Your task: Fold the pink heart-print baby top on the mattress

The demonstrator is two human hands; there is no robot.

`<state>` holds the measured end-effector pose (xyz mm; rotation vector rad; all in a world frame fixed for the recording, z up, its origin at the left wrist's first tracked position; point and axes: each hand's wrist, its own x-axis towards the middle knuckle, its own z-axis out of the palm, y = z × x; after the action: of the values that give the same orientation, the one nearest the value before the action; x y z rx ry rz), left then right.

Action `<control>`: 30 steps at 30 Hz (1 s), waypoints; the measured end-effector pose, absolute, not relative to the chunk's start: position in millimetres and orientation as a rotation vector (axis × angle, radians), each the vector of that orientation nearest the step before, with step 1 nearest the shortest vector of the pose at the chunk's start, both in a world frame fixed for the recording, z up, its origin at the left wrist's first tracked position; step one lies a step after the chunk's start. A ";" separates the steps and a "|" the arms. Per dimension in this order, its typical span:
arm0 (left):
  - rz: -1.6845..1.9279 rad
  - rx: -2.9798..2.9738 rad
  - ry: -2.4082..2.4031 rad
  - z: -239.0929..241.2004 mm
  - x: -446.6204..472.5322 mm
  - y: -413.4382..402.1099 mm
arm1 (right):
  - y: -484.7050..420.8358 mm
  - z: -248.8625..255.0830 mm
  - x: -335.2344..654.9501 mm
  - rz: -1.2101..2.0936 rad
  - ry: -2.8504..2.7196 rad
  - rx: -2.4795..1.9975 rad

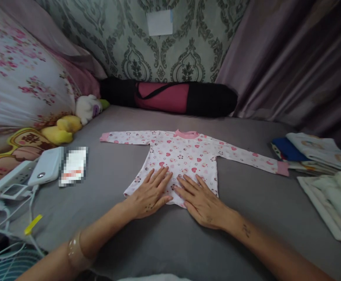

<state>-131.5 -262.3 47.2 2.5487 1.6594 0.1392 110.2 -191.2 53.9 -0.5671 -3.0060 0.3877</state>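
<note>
- Baby shirt (pixel 184 154) lay flat on the grey bed sheet (pixel 240 218), roughly centre of the bed, front up. White with pink hearts and flower print, pink collar, pink cuffs.
- Both sleeves were spread out sideways: one cuff pointed toward the pillow side, the other toward the folded clothes.
- Left hand (pixel 151 193) lay palm down on the shirt's lower hem, left half. Grip was open, fingers flat and spread, clasping nothing.
- Right hand (pixel 202 201) lay palm down on the hem's right half, heel of the hand off the cloth on the sheet. Grip also open, fingers flat, nothing clasped.
- The two hands sat just beside each other, fingertips nearly meeting at the shirt's middle.
- A clear bangle (pixel 76 251) sat on the left forearm.
- Right of the shirt, near its far cuff: stack of folded clothes (pixel 313 152), with more pale folded pieces (pixel 331 203) closer to the bed edge.
- Left of the shirt, well apart: white power bank (pixel 45 166), a power strip (pixel 6 181) with cables, yellow plush toy (pixel 61 130) and a white plush toy (pixel 88 107).
- Floral pillow (pixel 18 78) was piled behind the toys.
- Along the wall behind the shirt: rolled pink mat in a black bag (pixel 170 96). Curtain (pixel 290 58) hung at right.
</note>
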 end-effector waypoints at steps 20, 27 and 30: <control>0.387 2.593 1.585 96.6 -127.9 -221.6 | -133.4 78.2 154.8 0.759 -2.380 -0.982; 0.352 2.582 1.216 100.6 -68.1 -194.0 | -79.6 77.2 279.1 0.239 -1.672 -2.212; 0.297 2.590 1.015 94.8 -40.6 -186.6 | -81.1 67.3 304.6 0.137 -1.568 -2.393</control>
<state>-40.6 -186.6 94.8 2.5901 1.0152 0.2969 304.6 -81.1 67.3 -2.3926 -1.5685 0.1370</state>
